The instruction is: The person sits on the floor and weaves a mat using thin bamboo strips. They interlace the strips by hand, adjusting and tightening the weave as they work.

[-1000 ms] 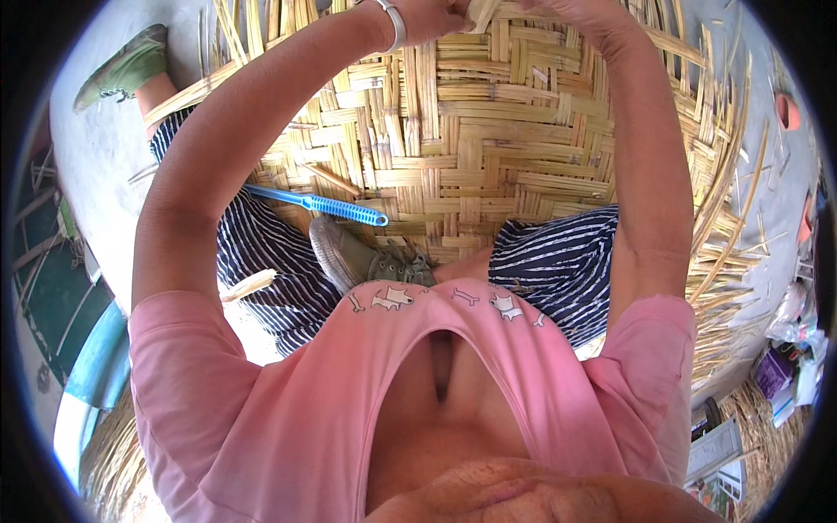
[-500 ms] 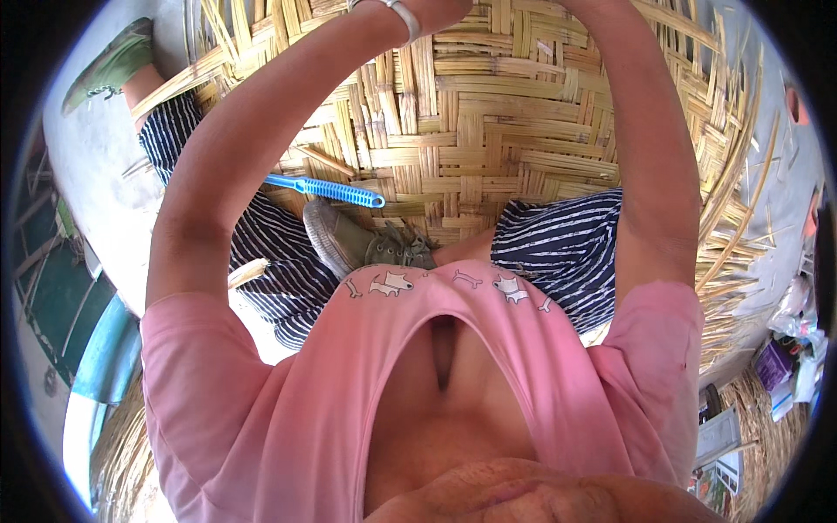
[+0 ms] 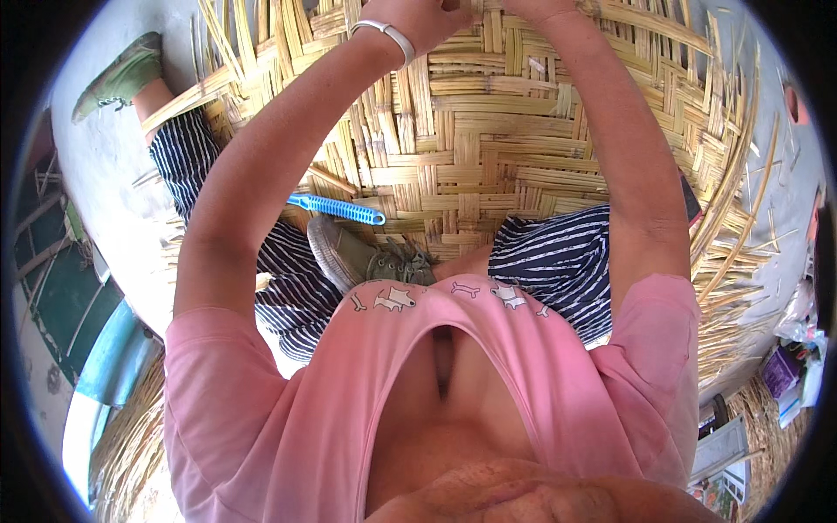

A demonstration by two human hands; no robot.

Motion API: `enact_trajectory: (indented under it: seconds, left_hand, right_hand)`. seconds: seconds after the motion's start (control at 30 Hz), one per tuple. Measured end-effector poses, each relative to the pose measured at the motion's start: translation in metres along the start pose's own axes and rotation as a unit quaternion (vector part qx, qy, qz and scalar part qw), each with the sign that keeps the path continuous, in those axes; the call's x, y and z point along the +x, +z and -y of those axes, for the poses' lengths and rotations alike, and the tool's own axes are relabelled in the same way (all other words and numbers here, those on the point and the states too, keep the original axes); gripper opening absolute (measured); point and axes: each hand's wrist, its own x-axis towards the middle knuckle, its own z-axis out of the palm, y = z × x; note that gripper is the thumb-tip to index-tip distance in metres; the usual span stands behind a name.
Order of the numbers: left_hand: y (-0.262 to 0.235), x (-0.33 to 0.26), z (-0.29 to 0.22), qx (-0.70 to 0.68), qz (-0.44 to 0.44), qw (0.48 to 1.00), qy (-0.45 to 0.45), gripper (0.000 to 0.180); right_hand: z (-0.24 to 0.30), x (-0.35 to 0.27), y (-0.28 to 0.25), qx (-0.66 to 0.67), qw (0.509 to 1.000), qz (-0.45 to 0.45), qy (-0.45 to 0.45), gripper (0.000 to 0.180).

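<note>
Woven bamboo basket point(image 3: 488, 148), seen from above: a wide, shallow form of flat pale-yellow strips plaited in a checked pattern. It fills the upper middle of the view and rests across the lap of the seated person, with loose strip ends point(image 3: 737, 218) fanning out beyond the woven part at the right and upper left.

Both forearms reach up from the lower edge to the far part of the basket, at the top rim of the view. The left hand point(image 3: 418, 16), with a pale bangle point(image 3: 388, 35) at the wrist, and the right hand point(image 3: 536, 9) lie close together on the weave. Both are cut off by the edge of the view, so whether the fingers are spread or pinching a strip cannot be told.

A blue comb-like plastic tool point(image 3: 336, 209) lies on the near edge of the basket, just beside a grey-green shoe point(image 3: 366, 257). A second shoe point(image 3: 118, 74) rests on the pale concrete floor point(image 3: 113, 192) at upper left. The person wears striped dark trousers point(image 3: 558, 261) and a pink shirt point(image 3: 288, 410).

At left stand green and blue items point(image 3: 96, 349), indistinct. Another piece of basketwork point(image 3: 122, 444) shows at lower left, and small packets and clutter point(image 3: 789, 366) at lower right.
</note>
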Motion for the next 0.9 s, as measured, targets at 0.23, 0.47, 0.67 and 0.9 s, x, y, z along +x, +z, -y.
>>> enact_trajectory:
  seconds: [0.23,0.47,0.67,0.9]
  left_hand:
    - [0.011,0.000,0.000,-0.013,-0.078,0.997,-0.010,0.028]
    - [0.017,0.004,-0.011,0.106,-0.038,0.993,0.026,0.023]
    - [0.033,0.009,-0.052,0.349,-0.020,0.921,0.173,0.045]
    - [0.008,0.039,-0.062,0.578,0.114,0.734,0.339,0.058]
  right_hand:
    - [0.005,-0.007,0.009,0.004,0.995,-0.101,0.016,0.031]
    - [0.005,-0.031,-0.055,-0.003,0.989,-0.118,0.085,0.033]
    - [-0.075,-0.123,-0.104,0.126,0.930,-0.012,0.346,0.044]
    - [-0.085,-0.110,-0.080,0.171,0.898,-0.005,0.404,0.041]
